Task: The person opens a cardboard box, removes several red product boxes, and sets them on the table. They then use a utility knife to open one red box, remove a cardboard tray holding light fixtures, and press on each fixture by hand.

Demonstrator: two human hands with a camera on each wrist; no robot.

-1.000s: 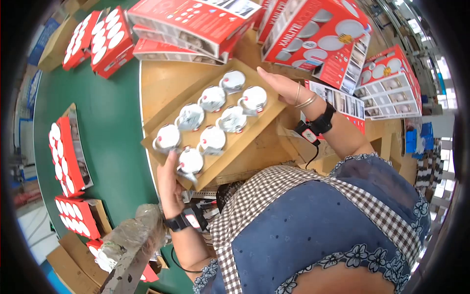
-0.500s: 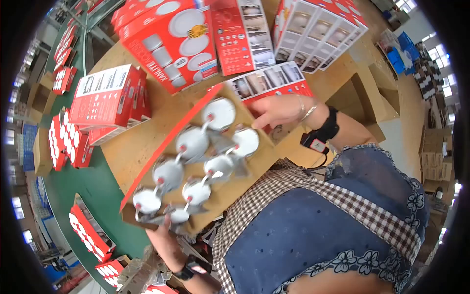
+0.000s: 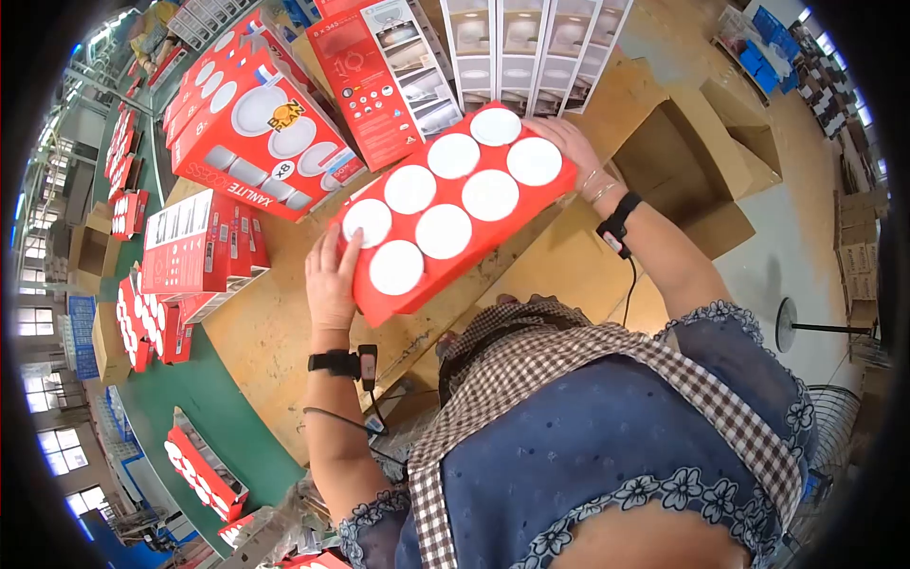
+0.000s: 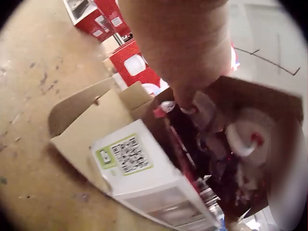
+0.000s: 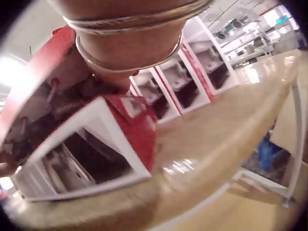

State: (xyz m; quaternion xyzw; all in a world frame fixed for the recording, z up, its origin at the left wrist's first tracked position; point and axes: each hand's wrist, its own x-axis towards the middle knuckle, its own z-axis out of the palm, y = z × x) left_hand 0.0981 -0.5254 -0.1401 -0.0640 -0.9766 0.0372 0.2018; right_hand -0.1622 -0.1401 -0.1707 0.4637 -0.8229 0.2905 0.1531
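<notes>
A red carton of round white lights (image 3: 406,228) is held tilted above the near part of the wooden table, its flat white discs (image 3: 444,231) facing up in two rows. The left hand (image 3: 332,289) grips its left end, with a digit lying over the red face beside a disc. At the far right end, the right hand (image 3: 573,156) grips the corner; its fingertips are partly hidden. The left wrist view looks into the carton's open brown underside, where a light's back (image 4: 248,134) shows near a white flap with a QR code (image 4: 130,156).
Large red boxes (image 3: 237,171) stand at the back left, with smaller stacked ones (image 3: 194,251) in front. Upright picture-sided boxes (image 3: 531,57) line the back. An open brown carton (image 3: 678,171) sits to the right. The green belt (image 3: 171,398) carries red cartons (image 3: 204,469).
The carton has turned over: its brown inside with the lights' backs faced up, and now the red face with white discs does. Both hands have shifted their hold at its ends.
</notes>
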